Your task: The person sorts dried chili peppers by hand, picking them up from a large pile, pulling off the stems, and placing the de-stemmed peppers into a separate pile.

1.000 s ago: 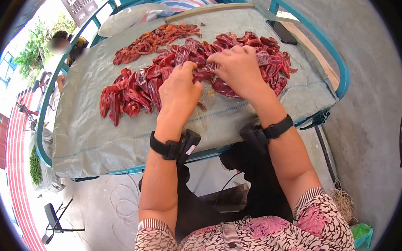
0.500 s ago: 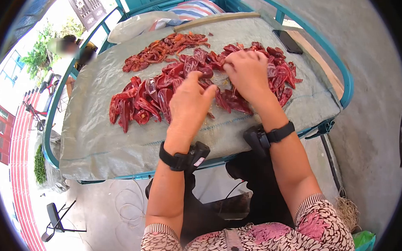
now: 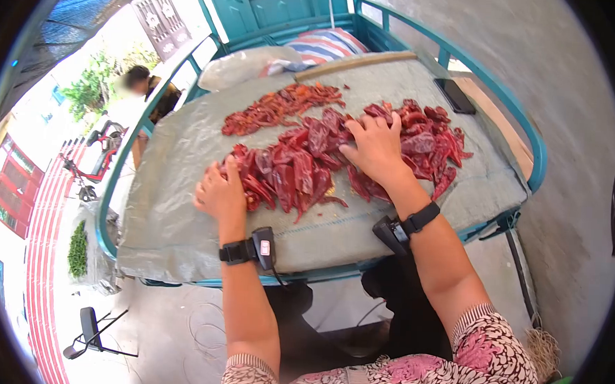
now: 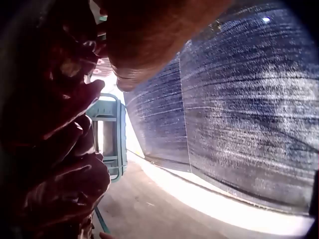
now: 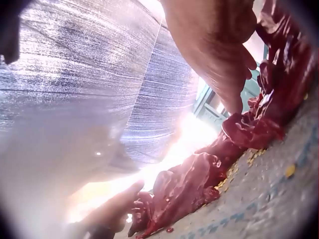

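Observation:
Dried red peppers lie heaped on a grey woven sheet [image 3: 174, 248]. At the left end of the front heap [image 3: 294, 174], my left hand [image 3: 221, 195] rests its spread fingers against the outer peppers. My right hand [image 3: 376, 148] is farther right, fingers apart, over the place where this heap meets the right-hand heap [image 3: 426, 152]. Glossy, wrinkled peppers [image 4: 60, 174] fill the left side of the left wrist view, beside the hand [image 4: 144, 45]. In the right wrist view, fingertips reach down to the peppers [image 5: 187, 184], with yellow seeds [image 5: 229, 179] on the sheet.
A strip of smaller, orange-red peppers [image 3: 284, 107] lies behind the front heap. A black phone [image 3: 454, 95] is at the right, near the teal cart rail [image 3: 523, 136]. A wooden bar [image 3: 354, 65], a pale sack [image 3: 248, 67] and a striped bag [image 3: 327, 45] lie at the back.
My left hand has moved from the middle of the heap to its left end. The right hand stays over the right-middle peppers, its fingers now more spread. The head view has shifted.

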